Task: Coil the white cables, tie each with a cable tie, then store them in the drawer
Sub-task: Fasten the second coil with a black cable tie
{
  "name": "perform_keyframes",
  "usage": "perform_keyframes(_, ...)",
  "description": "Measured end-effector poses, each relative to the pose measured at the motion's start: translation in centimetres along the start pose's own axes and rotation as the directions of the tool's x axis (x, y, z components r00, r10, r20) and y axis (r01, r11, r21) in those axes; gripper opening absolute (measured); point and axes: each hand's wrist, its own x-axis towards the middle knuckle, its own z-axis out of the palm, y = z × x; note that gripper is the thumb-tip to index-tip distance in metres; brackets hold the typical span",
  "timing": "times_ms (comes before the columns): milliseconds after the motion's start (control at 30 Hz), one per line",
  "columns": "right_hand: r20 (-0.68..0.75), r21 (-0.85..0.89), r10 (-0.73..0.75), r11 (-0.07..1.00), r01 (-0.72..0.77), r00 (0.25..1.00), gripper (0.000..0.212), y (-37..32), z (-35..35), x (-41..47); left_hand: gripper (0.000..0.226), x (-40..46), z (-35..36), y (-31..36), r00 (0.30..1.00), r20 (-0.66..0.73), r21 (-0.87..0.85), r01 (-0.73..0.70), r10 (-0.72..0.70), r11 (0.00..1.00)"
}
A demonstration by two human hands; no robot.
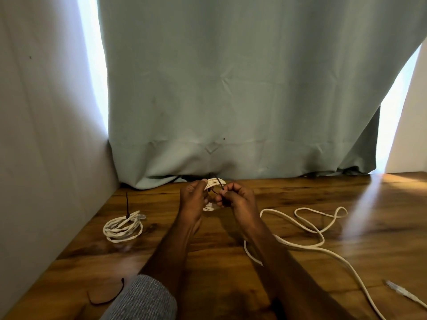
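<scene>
While both hands work above the far middle of the wooden counter, a small coil of white cable sits between them, held up off the wood near the hem of the grey-green curtain. The left hand has its fingers curled round the coil's left side; the loops show pale and rounded above the knuckles and again below the palm. The right hand has its fingers pinched together on a thin black cable tie, which crosses the coil's upper edge as a dark line. Whether the tie is already locked cannot be told.

To the left on the counter lies a finished coil, several white loops lying flat and bound at the top by a black tie whose tail stands straight up; a clear plug end pokes out to the right of the binding. To the right, a loose white cable wanders over the wood in open bends and runs off toward the lower right corner, where a blurred clear connector rests. Near the lower left edge, beside the grey knit sleeve, a spare black tie lies curved on the wood.
</scene>
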Motion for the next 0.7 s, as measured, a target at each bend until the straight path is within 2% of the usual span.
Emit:
perform_keyframes(167,0.102,-0.058,-0.027,0.998,0.034,0.994,0.016,0.6,1.2,-0.3,0.03,-0.4,0.0,0.4,0.999,0.022,-0.08,0.031,-0.029,0.996)
perform_keyframes(267,0.106,-0.099,0.003,0.995,0.008,0.994,0.017,0.4,0.8,-0.5,0.023,-0.1,-0.4,0.6,0.998,0.005,-0.193,0.066,-0.067,0.979)
perform_keyframes(333,0.072,-0.148,-0.046,0.987,0.056,0.996,0.019,0.3,0.7,-0.5,0.027,0.3,-0.5,0.5,0.997,-0.035,-0.23,0.063,-0.073,0.971)
perform_keyframes(400,0.032,-0.307,-0.161,0.938,0.163,0.987,0.029,0.4,0.7,-0.1,0.026,0.3,-0.5,0.6,0.996,-0.045,-0.221,0.067,-0.079,0.973)
perform_keyframes(467,0.035,-0.468,-0.239,0.854,0.227,0.97,0.03,0.8,0.5,0.2,0.023,0.3,-0.4,0.5,0.996,-0.026,-0.23,0.078,-0.087,0.97)
perform_keyframes(600,0.05,-0.599,-0.368,0.732,0.323,0.928,0.018,1.7,0.0,0.4,0.036,0.1,0.1,0.7,0.996,0.018,-0.24,0.089,-0.087,0.967)
perform_keyframes(700,0.047,-0.639,-0.394,0.694,0.33,0.918,0.019,1.8,0.4,0.3,0.033,-0.3,0.4,1.3,0.996,0.032,-0.282,0.085,-0.079,0.956)
